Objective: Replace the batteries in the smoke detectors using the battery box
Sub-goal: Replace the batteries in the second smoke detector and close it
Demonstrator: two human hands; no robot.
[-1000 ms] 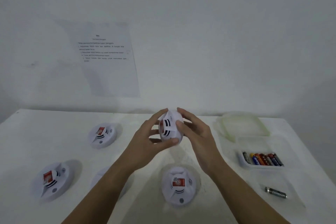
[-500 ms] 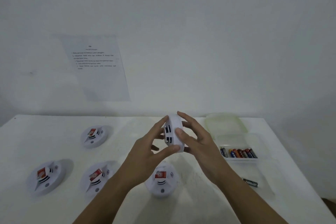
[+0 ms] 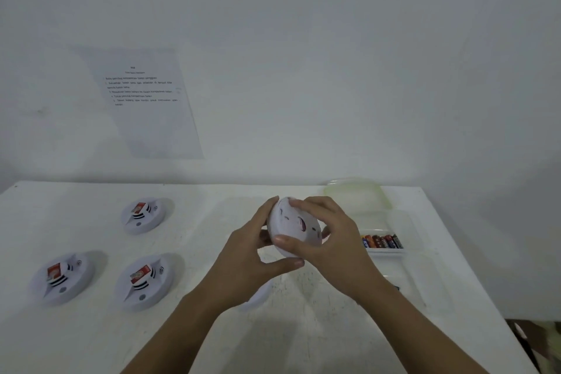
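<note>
Both hands hold a round white smoke detector (image 3: 296, 229) up above the middle of the white table (image 3: 318, 328), its plain back face turned toward me. My left hand (image 3: 252, 255) grips its left edge with the thumb under it. My right hand (image 3: 331, 237) curls over its right side. Three more detectors with red labels lie on the table: one at the far left (image 3: 142, 215), one at the near left (image 3: 62, 278), one beside it (image 3: 145, 282). Another detector (image 3: 258, 297) is mostly hidden under my left wrist. The clear battery box (image 3: 391, 222) holds several batteries (image 3: 382, 241).
The box's translucent lid (image 3: 356, 193) lies behind the box near the wall. A dark loose battery (image 3: 396, 288) peeks out beside my right forearm. A printed instruction sheet (image 3: 145, 100) hangs on the wall. The table's right edge runs past the box.
The held detector has been turned over, from its vented side facing me to its plain back. My view shifted right, so the table detectors moved left in the frame.
</note>
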